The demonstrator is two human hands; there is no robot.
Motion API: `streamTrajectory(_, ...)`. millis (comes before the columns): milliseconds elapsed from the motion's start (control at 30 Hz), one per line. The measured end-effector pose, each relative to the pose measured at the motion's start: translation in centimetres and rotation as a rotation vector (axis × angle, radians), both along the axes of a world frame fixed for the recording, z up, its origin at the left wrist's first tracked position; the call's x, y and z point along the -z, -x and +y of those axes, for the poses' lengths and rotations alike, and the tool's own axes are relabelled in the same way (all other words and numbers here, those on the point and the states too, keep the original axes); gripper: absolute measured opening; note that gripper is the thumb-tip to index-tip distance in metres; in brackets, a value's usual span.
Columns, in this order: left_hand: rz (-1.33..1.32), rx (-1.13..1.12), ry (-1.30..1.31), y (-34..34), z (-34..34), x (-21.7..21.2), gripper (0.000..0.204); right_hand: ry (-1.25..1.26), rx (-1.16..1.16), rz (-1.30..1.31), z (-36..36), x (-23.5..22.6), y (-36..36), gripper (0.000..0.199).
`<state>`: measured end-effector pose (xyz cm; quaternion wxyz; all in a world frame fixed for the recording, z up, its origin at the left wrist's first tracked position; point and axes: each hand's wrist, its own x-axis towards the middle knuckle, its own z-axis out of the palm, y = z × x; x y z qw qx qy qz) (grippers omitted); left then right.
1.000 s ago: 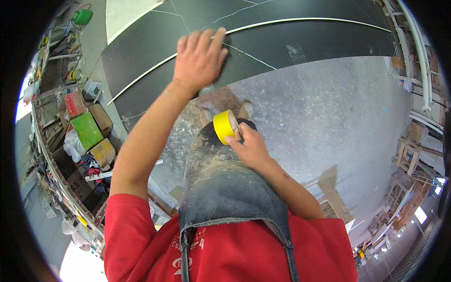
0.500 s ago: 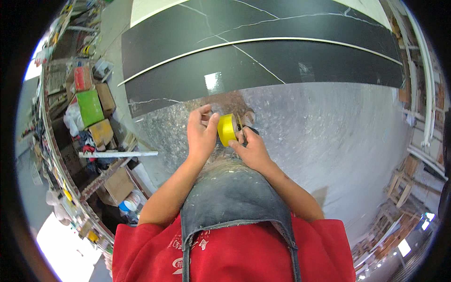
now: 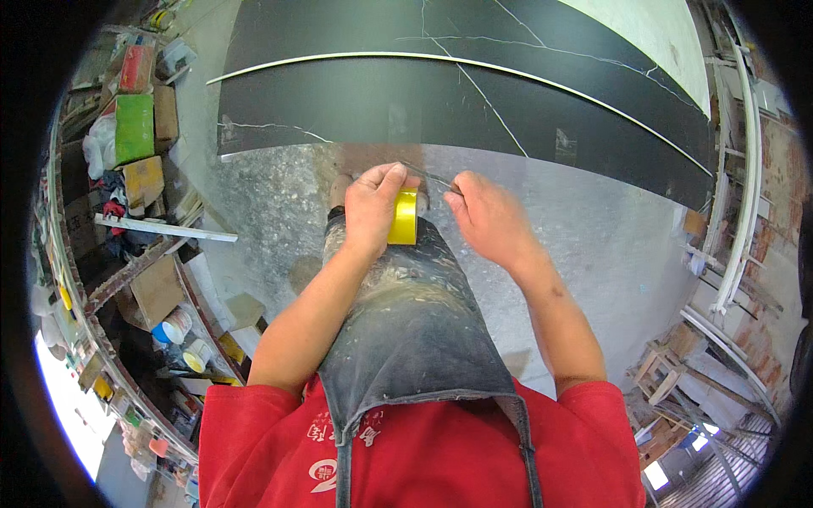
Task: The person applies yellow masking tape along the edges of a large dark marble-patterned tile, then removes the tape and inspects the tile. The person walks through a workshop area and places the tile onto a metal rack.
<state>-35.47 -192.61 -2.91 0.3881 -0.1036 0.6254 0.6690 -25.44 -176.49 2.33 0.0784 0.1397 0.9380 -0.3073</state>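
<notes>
A roll of yellow adhesive tape [image 3: 404, 218] hangs beside the palm of my left hand [image 3: 371, 207], in front of my apron. That hand is closed, its thumb and fingertips pinched together above the roll. Between my hands runs a thin, greyish strip [image 3: 434, 178], seen nearly edge-on; it looks like tape, though where it joins the roll is hidden. My right hand [image 3: 495, 220] grips the strip's right end between thumb and curled fingers. Just beyond both hands lies the near edge of a glossy black slab with white veins [image 3: 339, 102].
A thin pale strip [image 3: 356, 55] runs lengthwise across the slab. On the left stands cluttered shelving with a green box [image 3: 134, 127], and a white bar [image 3: 165, 227] juts from it. Wooden frames [image 3: 665, 372] and long white pipes [image 3: 737, 220] are at the right.
My right hand has moved off the roll, to the right and slightly farther away, with the thin strip stretched between the hands. My left fingers have closed together. The whole view has shifted.
</notes>
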Motion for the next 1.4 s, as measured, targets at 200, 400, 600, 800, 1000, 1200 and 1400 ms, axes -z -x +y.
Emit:
streamTrajectory(200, 0.068, -0.009, -0.009, -0.2, 0.0, 0.7, 0.031, -0.213, -0.127, -0.155, 1.5, -2.0, 2.1, 0.02)
streamTrajectory(400, 0.093, -0.019, -0.011, -0.6, -0.1, 1.1, 0.034, -0.276, -0.173, -0.134, 1.8, -2.8, 3.0, 0.019)
streamTrajectory(600, 0.12, -0.017, -0.011, -0.7, -0.1, 1.4, 0.035, -0.356, -0.215, -0.043, 2.1, -2.7, 3.2, 0.017)
streamTrajectory(800, 0.124, 0.002, 0.0, -0.6, -0.2, 1.6, 0.036, -0.388, -0.237, -0.081, 2.2, -3.2, 3.5, 0.017)
streamTrajectory(1000, 0.106, -0.001, -0.009, -0.5, -0.2, 1.3, 0.031, -0.409, -0.256, -0.093, 2.3, -3.6, 4.0, 0.016)
streamTrajectory(1200, 0.107, 0.003, 0.0, -0.5, -0.1, 1.4, 0.035, -0.434, -0.261, -0.094, 2.2, -4.0, 4.3, 0.018)
streamTrajectory(1400, 0.089, 0.0, -0.011, -0.6, -0.1, 1.6, 0.034, -0.435, -0.259, -0.108, 2.2, -4.3, 4.3, 0.018)
